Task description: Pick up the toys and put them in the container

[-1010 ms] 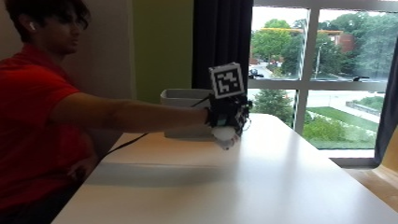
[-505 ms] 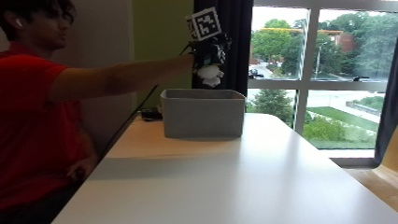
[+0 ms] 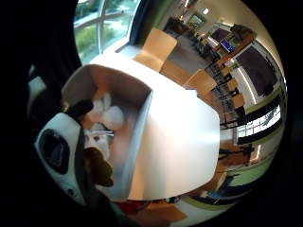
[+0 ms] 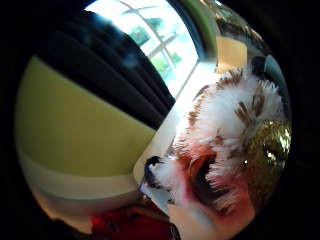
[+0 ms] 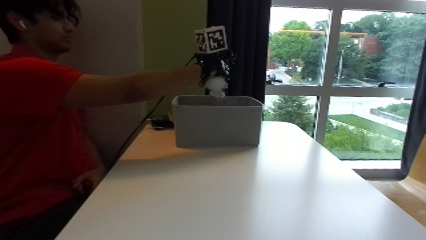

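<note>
Person in a red shirt [image 5: 33, 130] sits at the white table [image 5: 253, 200], right arm stretched straight out, roughly level, toward the far end of the table. The gloved right hand [image 5: 214, 65] is up in the air directly above the grey container [image 5: 217, 121], palm facing down, not touching the rim. A white fluffy toy [image 5: 215, 85] hangs below the hand, just above the container's open top, not yet inside. The fingers look curled round the toy, so the hand is grasping it, though the fingertips themselves are hard to make out in the outside view.

Thumb side palm view: same toy [image 4: 225, 145] fills much of the picture, close against the palm; white fur with brown flecks, a reddish-pink patch, a shiny gold part at one side. What kind of animal it is, cannot tell.

Little finger side palm view: looks straight down into the container [image 3: 137, 142], which stands on the table near the window end. Inside lie white plush toys [image 3: 106, 113], at least two, exact count unclear since they overlap. A brown bit [image 3: 98, 168] of the held toy shows near the hand's edge.

Counts: one container, one toy in the hand, one table in use. Wooden chairs [image 3: 156, 45] around the table, two seen clearly. The other hand is not in view.
</note>
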